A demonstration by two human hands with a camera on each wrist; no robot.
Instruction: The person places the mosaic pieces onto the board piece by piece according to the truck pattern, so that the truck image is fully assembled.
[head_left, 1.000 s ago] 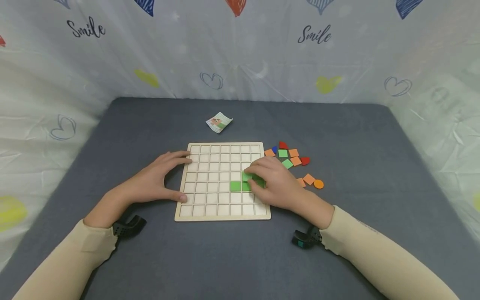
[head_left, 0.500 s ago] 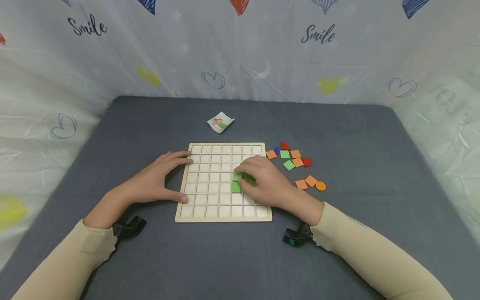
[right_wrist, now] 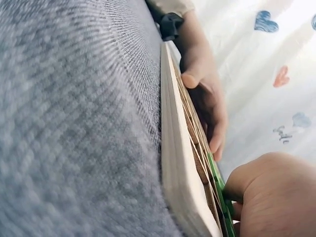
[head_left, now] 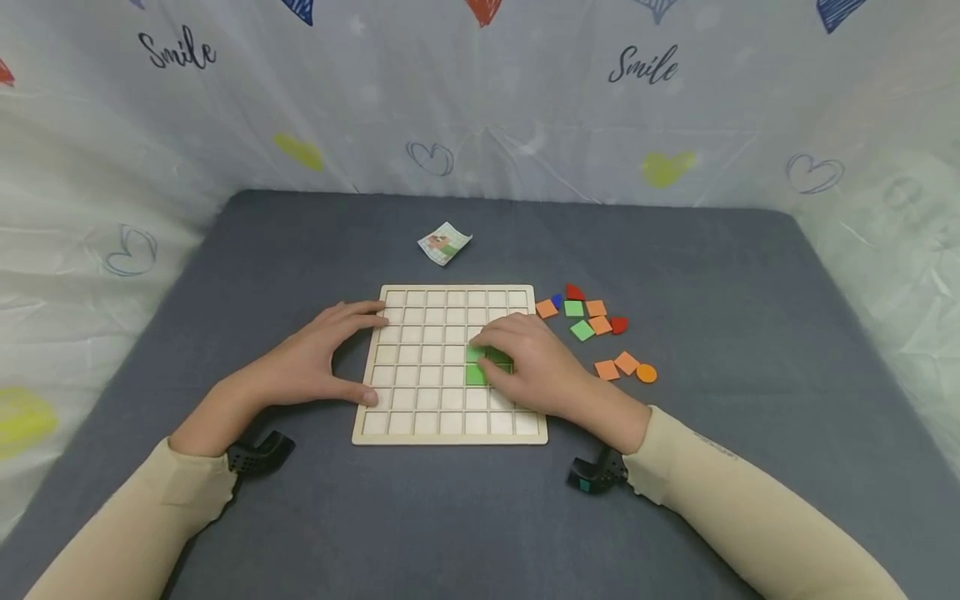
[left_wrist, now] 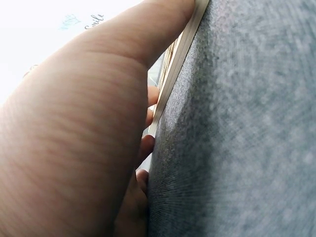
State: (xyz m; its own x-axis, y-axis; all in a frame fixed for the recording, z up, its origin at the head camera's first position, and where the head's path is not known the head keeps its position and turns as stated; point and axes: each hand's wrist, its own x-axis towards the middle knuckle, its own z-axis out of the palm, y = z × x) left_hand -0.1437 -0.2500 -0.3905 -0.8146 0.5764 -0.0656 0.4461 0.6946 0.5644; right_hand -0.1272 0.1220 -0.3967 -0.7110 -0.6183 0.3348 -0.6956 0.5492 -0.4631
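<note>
Table (head_left: pixel 450 517) — one board (head_left: pixel 431 377), two hands (head_left: pixel 311 354) (head_left: pixel 536 362)

I see green tiles (head_left: pixel 476 375), orange squares (head_left: pixel 607 369), a cream gridded board (head_left: pixel 450 439), grey tabletop (head_left: pixel 465 525) and white heart-patterned sheet (head_left: pixel 360 104).

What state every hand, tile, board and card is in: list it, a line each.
Board: flat, partly filled.
Left hand: thumb spread from fingers, touching the board's left edge.
Right hand: fingers bent over the board's green tiles; whether it pinches one, can't tell.
Green tiles: lying on grid cells, partly covered by the right hand.
Loose tiles: scattered off the board, to its right.
Card: picture side up, slightly curled.
</note>
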